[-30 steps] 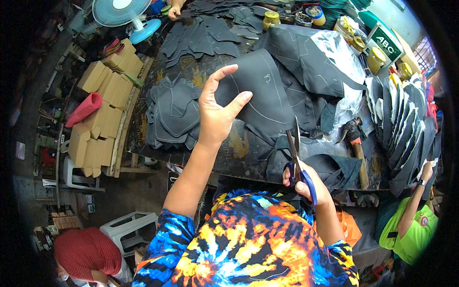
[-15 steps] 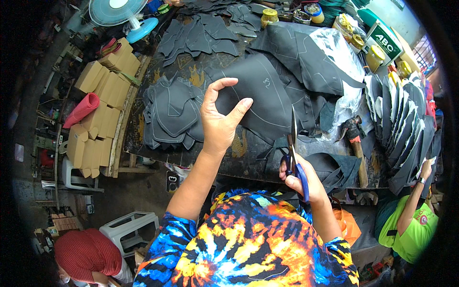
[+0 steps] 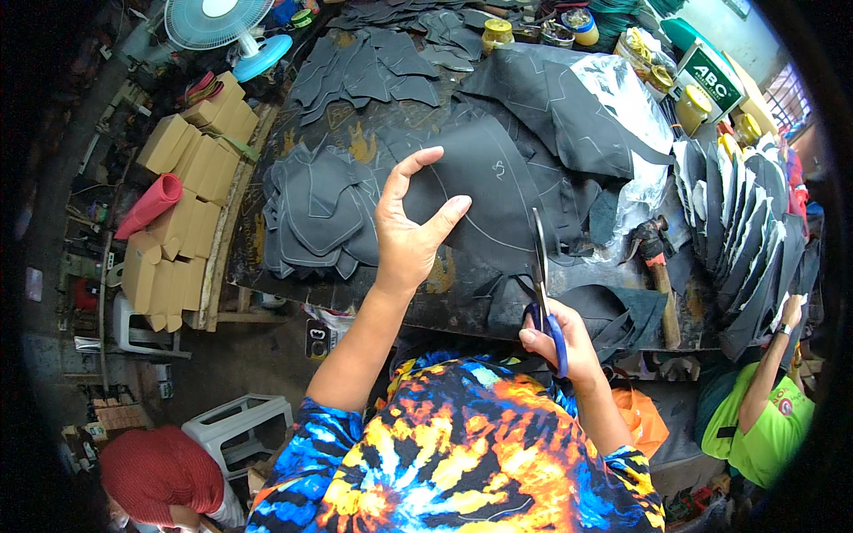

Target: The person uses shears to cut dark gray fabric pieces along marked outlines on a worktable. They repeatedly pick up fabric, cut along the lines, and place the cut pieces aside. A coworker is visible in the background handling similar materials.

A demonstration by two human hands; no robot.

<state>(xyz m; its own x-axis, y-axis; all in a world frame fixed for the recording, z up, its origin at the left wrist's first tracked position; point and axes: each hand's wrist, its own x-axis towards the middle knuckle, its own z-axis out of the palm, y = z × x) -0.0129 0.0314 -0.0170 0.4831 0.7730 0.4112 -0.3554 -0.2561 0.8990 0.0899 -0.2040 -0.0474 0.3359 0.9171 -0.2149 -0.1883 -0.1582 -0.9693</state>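
A large black leather-like sheet point(image 3: 484, 182) with pale drawn lines lies before me on the workbench. My left hand point(image 3: 410, 233) is over its left side, thumb and index finger spread in a wide C with dark sheet showing in the gap. The other fingers are hidden, and I cannot tell whether they touch the sheet. My right hand point(image 3: 573, 342) grips a pair of scissors point(image 3: 553, 333) by the blue handles. The blades point away from me, slightly parted, beside the sheet's right edge. Left of my left hand is a stack of black cut pieces point(image 3: 315, 209).
Tan box-like pieces point(image 3: 182, 222) and a pink roll point(image 3: 149, 206) line the left rack. A hammer point(image 3: 662, 289) lies on the right of the bench, near clear plastic point(image 3: 635, 204) and upright black pieces point(image 3: 737, 231). A co-worker in green point(image 3: 760, 417) is at right.
The sheet with the drawn lines has shifted slightly toward me. The scissors have tilted a little and come nearer my body. My left hand keeps nearly the same pose.
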